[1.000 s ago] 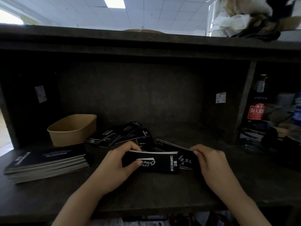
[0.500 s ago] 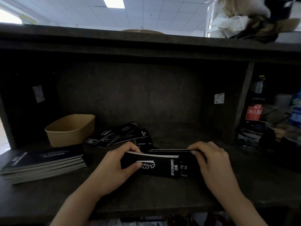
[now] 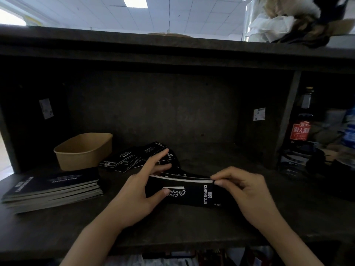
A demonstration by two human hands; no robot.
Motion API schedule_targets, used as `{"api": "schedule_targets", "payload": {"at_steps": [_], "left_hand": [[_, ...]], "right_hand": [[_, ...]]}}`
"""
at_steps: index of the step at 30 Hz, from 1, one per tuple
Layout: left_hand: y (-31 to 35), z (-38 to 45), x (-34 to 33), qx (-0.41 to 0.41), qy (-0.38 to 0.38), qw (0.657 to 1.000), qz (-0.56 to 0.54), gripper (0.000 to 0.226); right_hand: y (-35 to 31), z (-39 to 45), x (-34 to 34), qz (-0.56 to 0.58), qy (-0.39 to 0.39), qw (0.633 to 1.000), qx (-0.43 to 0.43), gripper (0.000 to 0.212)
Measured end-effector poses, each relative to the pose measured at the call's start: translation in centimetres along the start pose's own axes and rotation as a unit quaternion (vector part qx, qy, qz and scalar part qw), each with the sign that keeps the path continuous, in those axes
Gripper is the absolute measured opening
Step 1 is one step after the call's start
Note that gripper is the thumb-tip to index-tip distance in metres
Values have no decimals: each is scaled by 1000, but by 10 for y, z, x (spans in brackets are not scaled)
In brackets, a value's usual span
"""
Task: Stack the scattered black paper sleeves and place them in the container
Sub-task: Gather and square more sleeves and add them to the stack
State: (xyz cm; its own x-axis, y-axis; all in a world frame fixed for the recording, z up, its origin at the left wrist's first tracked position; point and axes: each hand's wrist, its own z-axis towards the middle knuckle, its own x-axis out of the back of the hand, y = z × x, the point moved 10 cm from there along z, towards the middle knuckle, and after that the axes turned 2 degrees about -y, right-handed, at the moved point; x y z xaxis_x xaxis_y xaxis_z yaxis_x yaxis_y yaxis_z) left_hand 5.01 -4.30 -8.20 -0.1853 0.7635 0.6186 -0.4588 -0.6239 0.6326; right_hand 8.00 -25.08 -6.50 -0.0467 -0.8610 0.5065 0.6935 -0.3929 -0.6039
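Note:
A stack of black paper sleeves point(image 3: 194, 192) printed "CAMPING CLUB" stands on edge on the dark shelf. My left hand point(image 3: 138, 191) holds its left end, thumb on the front face and fingers stretched out behind. My right hand point(image 3: 244, 189) pinches the stack's right top edge. Behind the stack, several loose black sleeves point(image 3: 134, 156) lie fanned on the shelf. A brown paper container point(image 3: 84, 150) sits at the back left, nothing visible inside.
A pile of black booklets point(image 3: 53, 191) lies at the left front. A dark bottle with a red label point(image 3: 301, 127) and other clutter fill the right compartment. The shelf's top board point(image 3: 172, 48) hangs low overhead.
My right hand has brought its sleeves onto the stack and now pinches the top right edge. My left fingers have straightened back toward the loose sleeves.

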Motion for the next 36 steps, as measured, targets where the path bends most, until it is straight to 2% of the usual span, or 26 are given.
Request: {"api": "schedule_targets", "payload": {"at_steps": [2, 4, 6, 8, 10, 13, 15, 17, 23, 29, 33, 35, 36], "left_hand": [[5, 1, -1, -20, -4, 1000, 12, 73], [9, 2, -3, -36, -14, 999, 26, 50], [9, 3, -3, -42, -15, 998, 43, 33], [4, 4, 3, -31, 11, 998, 57, 29], [-2, 4, 12, -13, 50, 997, 59, 31], [-9, 3, 18, 10, 68, 997, 39, 30], [-9, 3, 13, 10, 40, 999, 32, 26], [-7, 3, 10, 6, 24, 999, 41, 24], [-9, 4, 15, 13, 52, 997, 59, 25], [-1, 2, 5, 4, 8, 1000, 19, 25], [-4, 1, 6, 11, 18, 1000, -7, 50], [-6, 1, 6, 10, 20, 1000, -2, 68], [-6, 1, 5, 12, 16, 1000, 2, 76]], "right_hand": [[-1, 1, -14, 11, -68, 998, -4, 31], [0, -1, -26, 34, -124, 991, -26, 26], [4, -1, -27, 45, -129, 989, -49, 33], [13, 2, -14, 24, -71, 995, -62, 29], [27, 5, -4, -49, -31, 994, -90, 23], [46, 2, -24, -154, -131, 969, -143, 42], [45, 2, -36, -185, -164, 960, -128, 41], [41, 4, -32, -183, -144, 965, -122, 36], [36, 0, -15, -216, -73, 966, -121, 31], [23, 1, 1, -199, 4, 977, -74, 17], [6, -6, 31, -167, 151, 974, -23, 20], [3, -6, 33, -124, 158, 980, -2, 23], [3, -4, 29, -89, 129, 988, -1, 24]]}}
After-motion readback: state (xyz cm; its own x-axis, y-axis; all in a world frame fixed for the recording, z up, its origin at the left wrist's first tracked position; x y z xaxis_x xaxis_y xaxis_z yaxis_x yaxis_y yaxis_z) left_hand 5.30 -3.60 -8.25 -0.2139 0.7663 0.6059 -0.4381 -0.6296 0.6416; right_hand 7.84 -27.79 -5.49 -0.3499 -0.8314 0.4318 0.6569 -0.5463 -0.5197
